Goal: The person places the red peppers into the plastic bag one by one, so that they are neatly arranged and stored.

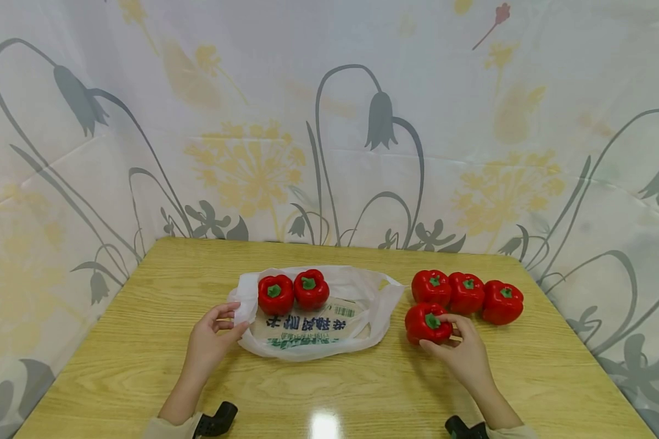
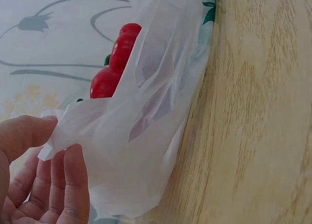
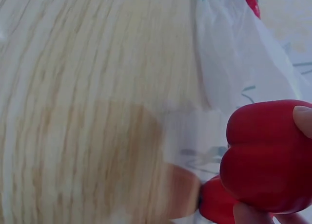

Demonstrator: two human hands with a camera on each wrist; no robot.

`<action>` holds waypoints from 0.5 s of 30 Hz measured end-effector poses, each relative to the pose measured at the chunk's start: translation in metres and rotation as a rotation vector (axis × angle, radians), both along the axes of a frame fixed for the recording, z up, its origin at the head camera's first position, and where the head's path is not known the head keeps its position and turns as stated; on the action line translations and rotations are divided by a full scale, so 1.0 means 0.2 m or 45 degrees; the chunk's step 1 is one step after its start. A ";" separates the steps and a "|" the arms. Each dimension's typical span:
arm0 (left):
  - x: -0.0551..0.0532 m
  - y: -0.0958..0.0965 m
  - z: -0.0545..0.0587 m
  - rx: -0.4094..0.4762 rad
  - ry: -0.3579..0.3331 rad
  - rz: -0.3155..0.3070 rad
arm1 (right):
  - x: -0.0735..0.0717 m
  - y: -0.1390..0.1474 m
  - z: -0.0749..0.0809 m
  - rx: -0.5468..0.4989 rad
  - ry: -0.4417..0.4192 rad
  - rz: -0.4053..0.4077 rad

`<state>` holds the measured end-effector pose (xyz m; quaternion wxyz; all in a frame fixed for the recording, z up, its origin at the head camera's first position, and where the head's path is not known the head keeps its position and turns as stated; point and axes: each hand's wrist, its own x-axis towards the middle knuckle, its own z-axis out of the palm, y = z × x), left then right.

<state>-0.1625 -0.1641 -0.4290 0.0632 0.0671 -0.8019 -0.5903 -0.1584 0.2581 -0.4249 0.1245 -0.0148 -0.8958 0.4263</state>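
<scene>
Head view: the left hand (image 1: 211, 338) pinches the bag (image 1: 383, 311) at its left edge, two peppers (image 1: 311, 291) inside; the right hand (image 1: 465, 349) grips another pepper (image 1: 421, 324) near three others (image 1: 466, 294) on the tabletop (image 1: 362, 396). Left wrist view: bag edge between thumb (image 2: 24, 135) and fingers (image 2: 75, 187). Right wrist view: gripped pepper near bag.

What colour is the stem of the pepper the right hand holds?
Green; the stem shows best from the head.

The white bag (image 2: 129, 160) partly hides the red peppers (image 2: 105, 84) in the left wrist view. The right wrist view's edge crops the held pepper (image 3: 268, 158). The bag's barcode (image 1: 345, 311) is too small to read.
</scene>
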 end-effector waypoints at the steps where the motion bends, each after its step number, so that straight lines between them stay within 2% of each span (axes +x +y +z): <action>1: 0.00 0.00 0.00 -0.001 0.000 0.001 | 0.00 0.00 0.00 -0.007 0.000 0.005; 15: 0.00 0.00 0.00 0.001 -0.004 0.000 | 0.04 -0.05 0.09 -0.073 0.074 0.040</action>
